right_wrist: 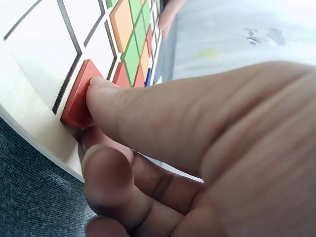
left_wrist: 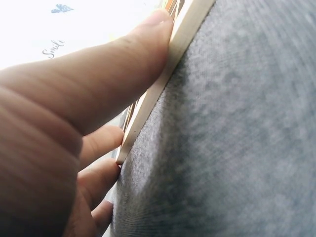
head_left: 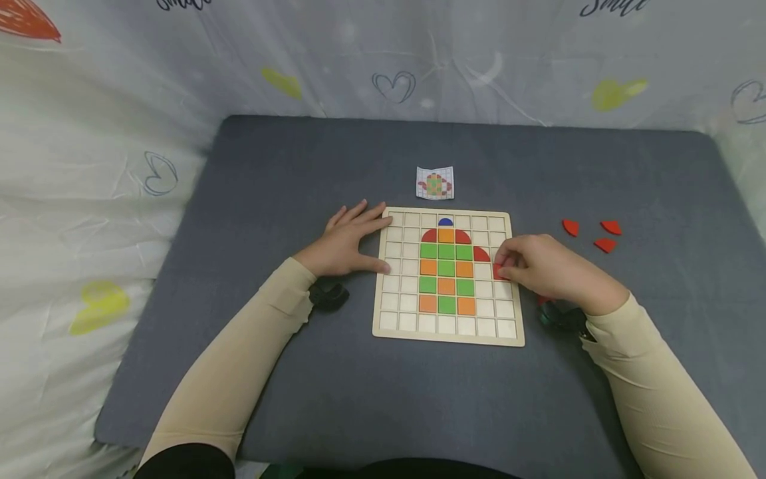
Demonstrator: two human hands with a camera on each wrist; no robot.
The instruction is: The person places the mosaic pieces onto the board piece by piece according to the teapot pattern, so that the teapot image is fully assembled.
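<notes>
At the right edge of the board [head_left: 383,313], my right hand [head_left: 550,269]: thumb and fingertips pinch a red piece [right_wrist: 79,101], held tilted over a cell in the second column from that edge, just below the red quarter-round [head_left: 481,253] already seated. One corner sits low in the cell; the rest stands proud. Not yet flat.

My left hand [head_left: 347,243]: fingers spread and straight, palm on the mat, thumb pressed against the board's left rim [left_wrist: 148,103]. Holds nothing; steadies the frame.

Board contents: blue half-round [head_left: 445,221] at top; two red quarter-rounds flanking an orange square beneath it; below, a block of green and orange squares [head_left: 445,277], three wide. Remaining cells bare wood.

Loose stock: three red pieces [head_left: 604,245] on the grey mat [head_left: 299,372], well apart to the right.

Reference: small printed pattern card [head_left: 435,182] just beyond the top edge.

Step in hand, as I judge it: seating the red piece. Next move calls for turning it so its square corner meets the cell corner, then pressing it level while the left hand keeps the board from sliding.
</notes>
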